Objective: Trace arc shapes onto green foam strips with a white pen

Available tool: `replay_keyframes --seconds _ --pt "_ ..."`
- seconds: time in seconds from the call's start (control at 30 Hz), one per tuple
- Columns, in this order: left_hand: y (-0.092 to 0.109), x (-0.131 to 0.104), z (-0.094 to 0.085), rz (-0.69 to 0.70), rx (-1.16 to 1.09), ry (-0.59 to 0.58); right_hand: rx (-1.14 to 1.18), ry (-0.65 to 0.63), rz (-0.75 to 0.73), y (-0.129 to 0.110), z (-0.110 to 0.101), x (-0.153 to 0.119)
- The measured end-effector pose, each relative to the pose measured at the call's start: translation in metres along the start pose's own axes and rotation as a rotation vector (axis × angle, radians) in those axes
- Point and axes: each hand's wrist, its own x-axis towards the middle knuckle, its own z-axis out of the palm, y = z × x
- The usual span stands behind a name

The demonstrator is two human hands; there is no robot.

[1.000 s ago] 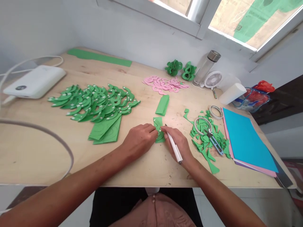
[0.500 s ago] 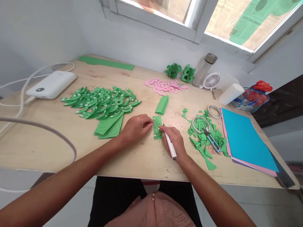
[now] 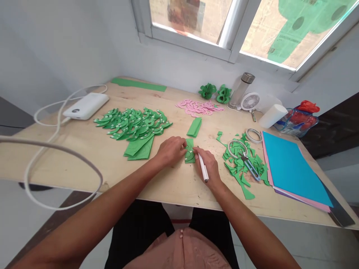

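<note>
Press the green card (image 3: 190,152) flat on the table (image 3: 174,185) between your left hand (image 3: 171,150), curled at its left edge (whether pinching is unclear), and your right hand (image 3: 208,164), pinching the white marker (image 3: 202,167).

Between the left hand (image 3: 171,151) and right hand (image 3: 209,164), I see from my end a green paper piece (image 3: 190,159) with dark curved lines and white patches; the right hand's pen (image 3: 203,167) is white, dark-ended. Left of the hands I have green cut-outs (image 3: 134,125) flecked white; right of them, green scraps (image 3: 237,170) and a plain bright-blue sheet (image 3: 294,168); beyond them, pink shapes (image 3: 199,107).
</note>
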Motion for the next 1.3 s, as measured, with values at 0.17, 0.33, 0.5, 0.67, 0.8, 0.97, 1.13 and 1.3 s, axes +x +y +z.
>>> replay_keyframes --seconds 0.17,0.33,0.5,0.67,0.8,0.97,1.13,1.3 --pt "0.005 0.002 0.002 -0.051 0.021 -0.051 0.0 0.014 0.02 0.001 0.0 0.0" --pt "0.007 -0.001 0.005 -0.084 -0.005 -0.05 0.014 0.042 0.047 -0.001 -0.001 0.0" --pt "0.011 -0.008 0.006 -0.103 -0.089 0.036 0.056 0.077 0.096 -0.001 -0.002 -0.001" --pt "0.013 -0.016 0.007 -0.099 -0.254 0.13 0.142 0.115 0.163 0.004 0.0 -0.003" --pt "0.013 -0.023 0.013 -0.075 -0.418 0.152 0.26 0.123 0.191 0.006 0.0 -0.002" --pt "0.015 -0.026 0.02 -0.04 -0.559 0.14 0.426 0.105 0.21 0.009 0.0 -0.001" --pt "0.011 -0.027 0.017 -0.03 -0.58 0.176 0.513 0.107 0.243 0.012 0.003 0.0" --pt "0.001 -0.038 0.012 -0.057 -0.453 0.268 0.533 0.145 0.298 0.01 0.002 0.001"
